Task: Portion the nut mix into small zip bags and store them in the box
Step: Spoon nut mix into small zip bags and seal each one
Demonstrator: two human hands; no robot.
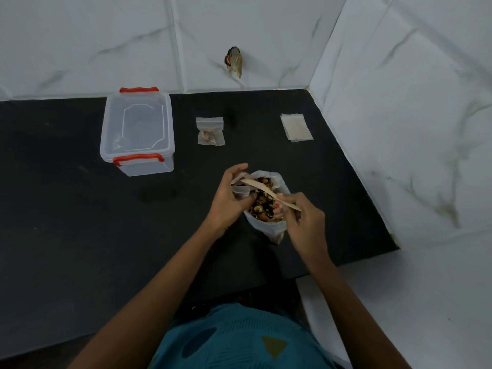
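Observation:
A large clear bag of nut mix (266, 206) stands open on the black counter (80, 222). My left hand (229, 198) holds a small zip bag (239, 189) at the big bag's left rim. My right hand (306, 222) grips the handle of a wooden spoon (262, 189); its bowl reaches over to the small bag's mouth. One filled small zip bag (210, 131) lies further back. A clear plastic box (138, 129) with red clips and its lid on sits at the back left.
A stack of empty small zip bags (296, 127) lies at the back right, near the tiled wall. The counter's right edge runs diagonally beside the big bag. A dark mark or object (234, 61) sits on the back wall.

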